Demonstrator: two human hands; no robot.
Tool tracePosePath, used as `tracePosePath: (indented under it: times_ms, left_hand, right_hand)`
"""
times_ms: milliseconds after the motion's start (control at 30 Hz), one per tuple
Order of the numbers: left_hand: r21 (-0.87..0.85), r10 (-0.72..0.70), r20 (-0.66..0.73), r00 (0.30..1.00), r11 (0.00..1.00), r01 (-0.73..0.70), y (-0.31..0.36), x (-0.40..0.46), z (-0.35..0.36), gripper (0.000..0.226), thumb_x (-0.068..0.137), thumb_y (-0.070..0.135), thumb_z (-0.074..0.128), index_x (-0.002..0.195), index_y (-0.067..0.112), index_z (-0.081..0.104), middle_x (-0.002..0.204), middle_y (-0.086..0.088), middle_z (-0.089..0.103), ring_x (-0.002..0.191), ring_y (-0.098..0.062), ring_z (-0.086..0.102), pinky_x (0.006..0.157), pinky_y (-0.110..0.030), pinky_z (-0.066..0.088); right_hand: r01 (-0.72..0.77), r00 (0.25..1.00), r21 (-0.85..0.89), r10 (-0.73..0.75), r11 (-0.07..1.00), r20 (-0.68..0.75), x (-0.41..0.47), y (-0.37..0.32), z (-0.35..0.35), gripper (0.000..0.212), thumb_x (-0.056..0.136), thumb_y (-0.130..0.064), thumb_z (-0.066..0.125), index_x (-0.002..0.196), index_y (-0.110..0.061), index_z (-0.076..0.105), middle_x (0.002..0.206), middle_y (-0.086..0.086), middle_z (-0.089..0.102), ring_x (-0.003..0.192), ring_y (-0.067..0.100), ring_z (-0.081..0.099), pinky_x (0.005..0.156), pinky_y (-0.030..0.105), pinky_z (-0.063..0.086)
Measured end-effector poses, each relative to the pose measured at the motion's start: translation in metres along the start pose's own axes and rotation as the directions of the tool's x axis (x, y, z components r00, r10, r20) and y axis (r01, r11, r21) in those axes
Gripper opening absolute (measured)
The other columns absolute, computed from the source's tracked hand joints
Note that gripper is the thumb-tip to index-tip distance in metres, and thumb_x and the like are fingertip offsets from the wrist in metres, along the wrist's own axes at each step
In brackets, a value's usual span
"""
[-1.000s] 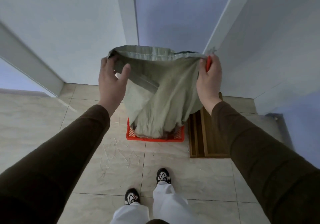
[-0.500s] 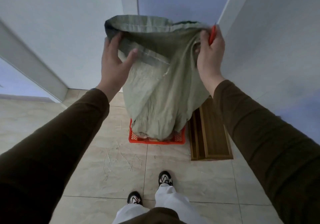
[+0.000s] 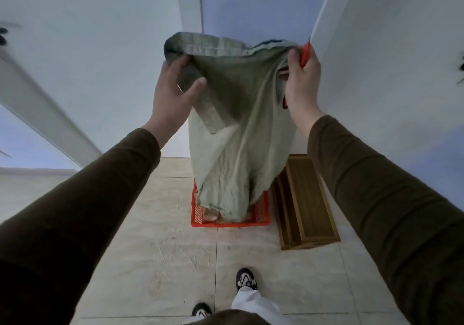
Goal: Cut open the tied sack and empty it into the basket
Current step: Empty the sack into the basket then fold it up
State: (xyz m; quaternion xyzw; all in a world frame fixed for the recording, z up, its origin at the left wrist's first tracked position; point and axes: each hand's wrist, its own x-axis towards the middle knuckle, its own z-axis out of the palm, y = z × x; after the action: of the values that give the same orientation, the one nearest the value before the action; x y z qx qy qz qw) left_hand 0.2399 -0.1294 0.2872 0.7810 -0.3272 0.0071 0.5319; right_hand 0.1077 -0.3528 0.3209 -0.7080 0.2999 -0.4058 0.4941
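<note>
A brown slatted wooden rack [image 3: 305, 199] lies flat on the floor of glossy beige stone tiles [image 3: 155, 249], its far end at the foot of the pale grey wall [image 3: 389, 73] that rises to its right. Behind the rack, a white door frame post [image 3: 324, 13] slants upward. Further left of the rack, a second pale wall [image 3: 100, 48] meets the tiles, and a white angled trim strip [image 3: 42, 113] runs down it. Nearer the camera than the rack, two black-and-white sneakers [image 3: 246, 279] stand on the tiles below white trouser legs [image 3: 253, 304].
</note>
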Motion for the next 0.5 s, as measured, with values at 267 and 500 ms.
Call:
tracePosePath:
  times_ms: [267,500]
  left_hand:
    - [-0.029,0.102,0.103,0.989,0.995,-0.099,0.030,0.013,-0.023,0.069,0.095,0.042,0.072,0.157,0.020,0.048,0.154,0.004,0.048,0.141,-0.011,0.048,0.117,-0.025,0.041]
    - [-0.019,0.068,0.290,0.954,0.998,-0.066,0.050,0.006,-0.026,0.085,0.094,0.040,0.077,0.164,0.020,0.035,0.165,0.000,0.039,0.151,-0.015,0.039,0.126,-0.037,0.034]
  right_hand:
    - [0.066,0.998,0.170,-0.063,0.983,-0.021,-0.015,-0.049,-0.003,0.015,0.107,-0.020,0.051,0.097,-0.018,0.062,0.097,0.009,0.068,0.096,0.033,0.070,0.093,0.052,0.058]
    - [-0.045,0.994,0.203,0.023,0.978,0.109,-0.027,-0.075,0.001,0.022,0.111,-0.016,0.047,0.125,-0.006,0.061,0.123,0.015,0.069,0.116,0.030,0.068,0.104,0.043,0.055]
